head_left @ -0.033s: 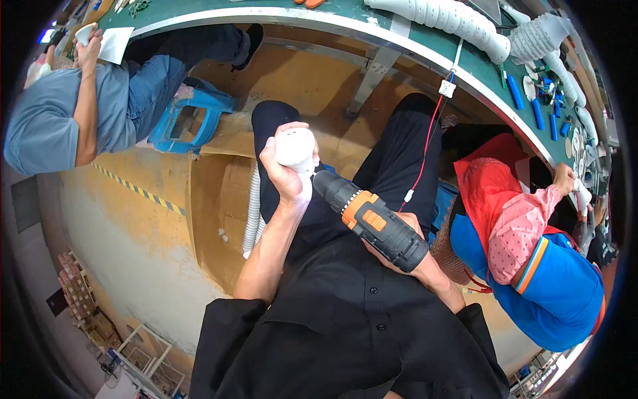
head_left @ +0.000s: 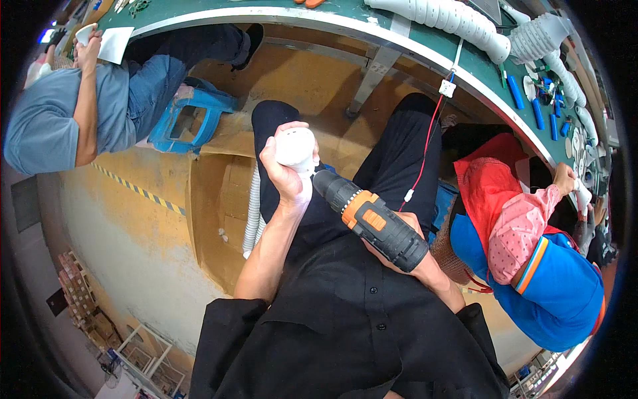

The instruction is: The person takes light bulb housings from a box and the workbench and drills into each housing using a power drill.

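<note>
Wrapped around a white rounded plastic housing, my left hand holds it up above my left knee. A small white stub sticks out from the housing's lower right side. My right hand grips a black and orange cordless drill, which points up and to the left. The drill's nose is at the stub; whether they touch, and what bit it carries, I cannot make out. The drill's body hides its handle and most of my right fingers.
A green workbench curves across the top, bearing stacked white shells and blue-handled tools. A red cable hangs from it. Co-workers sit at left and right. A cardboard box stands beside my left leg, near a blue stool.
</note>
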The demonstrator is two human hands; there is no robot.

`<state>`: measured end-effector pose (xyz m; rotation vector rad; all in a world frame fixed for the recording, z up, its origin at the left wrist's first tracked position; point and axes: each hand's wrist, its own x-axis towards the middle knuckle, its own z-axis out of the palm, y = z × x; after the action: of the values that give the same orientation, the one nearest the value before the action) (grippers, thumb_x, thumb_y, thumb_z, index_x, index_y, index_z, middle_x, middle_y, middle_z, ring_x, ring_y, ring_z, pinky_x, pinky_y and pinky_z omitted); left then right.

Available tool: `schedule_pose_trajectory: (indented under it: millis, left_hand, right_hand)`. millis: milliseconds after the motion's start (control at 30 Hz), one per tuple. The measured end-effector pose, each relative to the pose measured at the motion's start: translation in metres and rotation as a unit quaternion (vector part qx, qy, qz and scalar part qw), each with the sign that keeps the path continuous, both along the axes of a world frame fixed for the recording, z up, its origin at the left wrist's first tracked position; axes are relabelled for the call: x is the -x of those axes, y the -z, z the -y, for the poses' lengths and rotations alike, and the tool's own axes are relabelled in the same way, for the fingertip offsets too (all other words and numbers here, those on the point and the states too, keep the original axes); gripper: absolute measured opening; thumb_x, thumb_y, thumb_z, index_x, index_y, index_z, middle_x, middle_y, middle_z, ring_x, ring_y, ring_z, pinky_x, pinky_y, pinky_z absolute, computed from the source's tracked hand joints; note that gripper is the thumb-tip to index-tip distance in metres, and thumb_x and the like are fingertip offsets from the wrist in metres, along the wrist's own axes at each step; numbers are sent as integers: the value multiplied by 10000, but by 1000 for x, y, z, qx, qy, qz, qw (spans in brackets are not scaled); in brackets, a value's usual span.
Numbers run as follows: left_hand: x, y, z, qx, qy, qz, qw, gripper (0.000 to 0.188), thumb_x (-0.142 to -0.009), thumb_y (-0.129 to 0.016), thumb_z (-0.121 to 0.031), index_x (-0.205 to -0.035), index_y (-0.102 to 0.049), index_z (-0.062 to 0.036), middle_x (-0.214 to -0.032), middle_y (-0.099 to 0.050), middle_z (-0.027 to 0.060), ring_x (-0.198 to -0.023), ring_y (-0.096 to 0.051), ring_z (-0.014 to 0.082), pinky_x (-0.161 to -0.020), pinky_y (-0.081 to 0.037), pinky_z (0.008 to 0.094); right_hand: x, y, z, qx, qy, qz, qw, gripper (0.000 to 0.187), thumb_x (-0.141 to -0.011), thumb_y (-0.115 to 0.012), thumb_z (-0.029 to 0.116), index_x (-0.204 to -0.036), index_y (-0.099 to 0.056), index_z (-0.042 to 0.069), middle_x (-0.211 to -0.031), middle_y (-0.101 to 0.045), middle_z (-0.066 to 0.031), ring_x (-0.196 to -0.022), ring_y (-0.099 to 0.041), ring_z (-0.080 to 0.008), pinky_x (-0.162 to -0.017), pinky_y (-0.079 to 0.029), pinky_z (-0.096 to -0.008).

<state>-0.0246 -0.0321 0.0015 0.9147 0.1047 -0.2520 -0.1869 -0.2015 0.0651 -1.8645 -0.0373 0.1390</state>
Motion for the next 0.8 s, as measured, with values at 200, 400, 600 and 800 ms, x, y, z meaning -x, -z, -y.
schedule_pose_trajectory:
  millis: [200,400,600,800]
  left_hand:
    - [0,-1,2,3,-5,-10,1000,597,-956,-340,-509,-1073,-603,14,-702,-615,131,-560,-559,187,-492,-444,289]
    - [2,1,2,5,-3,-14,1000,594,-956,-334,-507,-1073,-599,12,-700,-612,132,-562,-560,192,-496,-441,293]
    - [2,1,4,4,-6,-17,1000,596,-958,-332,-510,-1069,-599,11,-696,-611,134,-562,-563,192,-499,-443,294]
    - [3,3,1,12,4,-9,1000,596,-961,-332,-514,-1070,-600,8,-704,-622,132,-587,-579,190,-501,-447,293]
  right_hand:
    - [-2,-4,-1,16,4,6,1000,371,-658,-730,57,-1005,-637,-38,-838,-668,-120,-709,-679,-205,-678,-533,-314]
    - [-1,-3,-1,67,-2,48,997,336,-663,-726,62,-971,-636,-38,-825,-663,-128,-702,-685,-211,-661,-537,-319]
    - [0,1,1,37,0,22,999,321,-661,-729,60,-953,-636,-35,-823,-664,-128,-698,-684,-214,-658,-536,-316]
    - [0,2,-3,11,8,15,1000,333,-660,-729,56,-967,-639,-37,-824,-666,-126,-698,-683,-213,-661,-535,-313]
